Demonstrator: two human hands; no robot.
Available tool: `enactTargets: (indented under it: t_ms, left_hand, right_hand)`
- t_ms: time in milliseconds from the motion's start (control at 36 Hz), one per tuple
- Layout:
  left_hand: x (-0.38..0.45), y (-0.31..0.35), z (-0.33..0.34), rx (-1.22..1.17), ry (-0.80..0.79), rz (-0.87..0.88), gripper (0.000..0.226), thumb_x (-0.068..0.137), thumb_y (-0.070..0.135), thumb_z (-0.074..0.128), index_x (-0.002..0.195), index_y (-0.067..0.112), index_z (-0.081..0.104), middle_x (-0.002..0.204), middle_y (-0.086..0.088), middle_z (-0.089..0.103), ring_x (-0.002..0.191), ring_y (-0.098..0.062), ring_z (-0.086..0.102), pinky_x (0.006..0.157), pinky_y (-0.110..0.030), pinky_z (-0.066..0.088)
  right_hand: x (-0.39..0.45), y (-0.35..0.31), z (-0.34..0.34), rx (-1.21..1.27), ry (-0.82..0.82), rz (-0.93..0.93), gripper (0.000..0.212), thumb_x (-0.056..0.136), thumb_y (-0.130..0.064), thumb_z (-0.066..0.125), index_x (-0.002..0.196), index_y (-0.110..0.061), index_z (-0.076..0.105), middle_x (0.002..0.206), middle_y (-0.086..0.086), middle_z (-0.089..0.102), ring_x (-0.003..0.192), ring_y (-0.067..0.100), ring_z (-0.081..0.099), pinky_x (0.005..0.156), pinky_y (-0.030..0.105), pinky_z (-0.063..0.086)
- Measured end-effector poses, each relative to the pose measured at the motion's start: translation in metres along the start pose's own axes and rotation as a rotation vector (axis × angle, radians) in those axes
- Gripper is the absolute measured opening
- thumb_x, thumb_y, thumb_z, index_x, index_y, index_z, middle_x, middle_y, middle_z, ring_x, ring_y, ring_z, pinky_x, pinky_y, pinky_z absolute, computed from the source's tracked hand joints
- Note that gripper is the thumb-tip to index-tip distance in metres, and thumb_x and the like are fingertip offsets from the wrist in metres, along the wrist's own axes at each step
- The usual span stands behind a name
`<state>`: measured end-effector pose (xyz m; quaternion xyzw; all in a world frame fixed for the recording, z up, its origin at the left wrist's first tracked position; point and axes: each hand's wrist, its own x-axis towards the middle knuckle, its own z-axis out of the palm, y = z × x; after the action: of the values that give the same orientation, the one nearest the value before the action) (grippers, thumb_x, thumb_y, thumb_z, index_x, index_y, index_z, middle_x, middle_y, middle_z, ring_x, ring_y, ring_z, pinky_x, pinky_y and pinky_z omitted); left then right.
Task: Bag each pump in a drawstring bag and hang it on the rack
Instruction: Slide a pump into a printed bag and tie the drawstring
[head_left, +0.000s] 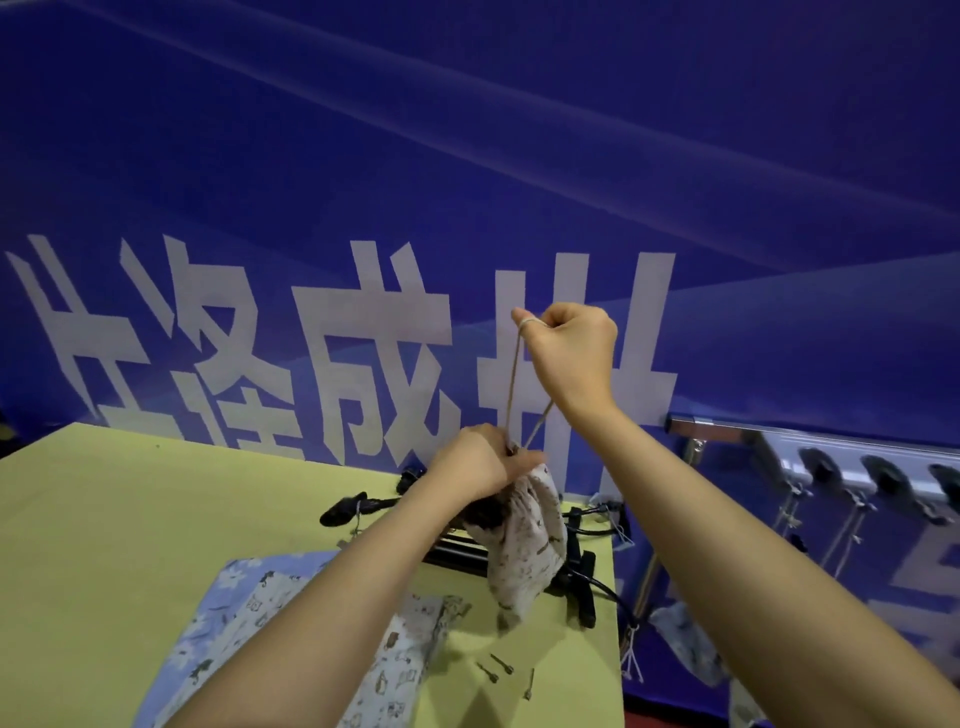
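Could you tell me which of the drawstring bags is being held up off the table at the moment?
The beige patterned bag: the left hand grips its neck while the right hand pulls its cord upward. The pale blue bags lie flat on the table.

cream drawstring bag (524, 540) with brown print; yellow-green table (130, 519); blue banner (467, 130) with white characters.

A cream drawstring bag (524, 540) with small brown prints hangs in the air above the worktop (104, 519), its mouth gathered shut and a dark pump showing at its upper left side, while its tan cord (514, 382) runs taut upward from the mouth. More black pumps (353, 508) lie on the worktop behind it, and flat printed bags (249, 608) lie spread in front. At the right stands a metal rack (810, 457), from which strings hang down to a pale bag (680, 636).
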<state>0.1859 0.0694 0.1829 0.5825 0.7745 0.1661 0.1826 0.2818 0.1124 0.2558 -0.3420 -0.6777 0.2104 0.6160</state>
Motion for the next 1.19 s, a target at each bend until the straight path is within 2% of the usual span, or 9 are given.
enactTargets:
  t_ms: [111, 222, 444, 556, 750, 861, 944, 1083, 1194]
  left_hand:
    - [-0.001, 0.012, -0.003, -0.038, -0.103, 0.087, 0.065, 0.082, 0.072, 0.042, 0.111, 0.018, 0.062, 0.107, -0.004, 0.065, 0.095, -0.022, 0.061, 0.082, -0.037, 0.052]
    - [-0.013, 0.045, -0.004, 0.006, -0.191, 0.148, 0.06, 0.088, 0.067, 0.038, 0.094, 0.011, 0.061, 0.081, -0.006, 0.057, 0.081, -0.028, 0.06, 0.066, -0.032, 0.045]
    - [-0.021, 0.097, 0.022, -0.196, -0.469, 0.124, 0.05, 0.096, 0.054, 0.035, 0.132, 0.022, 0.046, 0.129, -0.013, 0.052, 0.081, -0.031, 0.064, 0.064, -0.038, 0.057]
    - [-0.025, 0.115, 0.048, -0.193, -0.572, 0.188, 0.031, 0.098, 0.045, 0.037, 0.114, 0.026, 0.055, 0.106, -0.008, 0.064, 0.071, -0.023, 0.068, 0.066, -0.034, 0.056]
    - [-0.04, 0.168, 0.103, -0.097, -0.407, 0.376, 0.034, 0.098, 0.041, 0.04, 0.119, 0.02, 0.058, 0.119, 0.002, 0.055, 0.113, -0.017, 0.052, 0.088, -0.025, 0.037]
    - [-0.051, 0.199, 0.135, -0.287, -0.422, 0.435, 0.023, 0.098, 0.033, 0.045, 0.12, 0.031, 0.052, 0.118, 0.007, 0.058, 0.108, -0.017, 0.056, 0.091, -0.032, 0.045]
    - [-0.06, 0.224, 0.164, -0.345, -0.434, 0.477, 0.024, 0.1, 0.028, 0.042, 0.118, 0.023, 0.057, 0.121, 0.006, 0.058, 0.115, -0.01, 0.053, 0.098, -0.027, 0.039]
    - [-0.071, 0.247, 0.213, -0.449, -0.339, 0.413, 0.033, 0.101, 0.035, 0.037, 0.117, 0.012, 0.054, 0.111, 0.003, 0.058, 0.107, -0.011, 0.053, 0.097, -0.031, 0.035]
    - [-0.083, 0.26, 0.243, -0.564, -0.244, 0.404, 0.02, 0.101, 0.026, 0.039, 0.095, 0.013, 0.052, 0.087, -0.001, 0.052, 0.086, -0.009, 0.05, 0.083, -0.024, 0.035]
  right_hand:
    - [0.008, 0.004, -0.022, -0.053, 0.05, 0.059, 0.052, 0.085, -0.024, 0.068, 0.042, -0.018, 0.039, 0.038, -0.005, 0.034, 0.038, 0.009, 0.03, 0.057, 0.037, 0.049]
    - [0.012, 0.001, -0.042, -0.038, 0.07, 0.067, 0.052, 0.084, -0.022, 0.069, 0.043, -0.013, 0.039, 0.037, -0.006, 0.033, 0.036, 0.009, 0.03, 0.052, 0.031, 0.043]
    - [0.008, 0.022, -0.107, -0.068, -0.087, 0.075, 0.048, 0.083, -0.021, 0.071, 0.054, 0.011, 0.05, 0.046, 0.012, 0.04, 0.044, 0.013, 0.034, 0.047, 0.014, 0.036]
    - [0.001, 0.039, -0.15, -0.06, -0.128, 0.142, 0.045, 0.08, -0.018, 0.074, 0.05, 0.007, 0.05, 0.035, -0.003, 0.034, 0.036, 0.004, 0.034, 0.044, 0.012, 0.037]
    - [-0.009, 0.056, -0.224, -0.038, -0.155, 0.212, 0.046, 0.081, -0.021, 0.074, 0.046, -0.006, 0.048, 0.029, -0.009, 0.037, 0.031, 0.006, 0.033, 0.041, 0.008, 0.032]
    - [-0.014, 0.064, -0.263, -0.001, -0.193, 0.236, 0.042, 0.08, -0.017, 0.074, 0.051, 0.0, 0.049, 0.032, -0.008, 0.035, 0.031, 0.004, 0.035, 0.04, 0.008, 0.033]
    - [-0.02, 0.074, -0.292, 0.019, -0.209, 0.23, 0.048, 0.08, -0.017, 0.075, 0.045, -0.007, 0.044, 0.039, -0.001, 0.037, 0.041, 0.01, 0.039, 0.049, 0.019, 0.043]
    - [-0.033, 0.092, -0.334, 0.002, -0.132, 0.263, 0.054, 0.079, -0.019, 0.076, 0.041, -0.011, 0.037, 0.034, -0.008, 0.032, 0.039, 0.008, 0.027, 0.05, 0.025, 0.034]
    - [-0.047, 0.103, -0.364, 0.036, -0.057, 0.279, 0.05, 0.08, -0.019, 0.075, 0.049, 0.006, 0.043, 0.047, 0.024, 0.04, 0.047, 0.019, 0.036, 0.055, 0.035, 0.044]
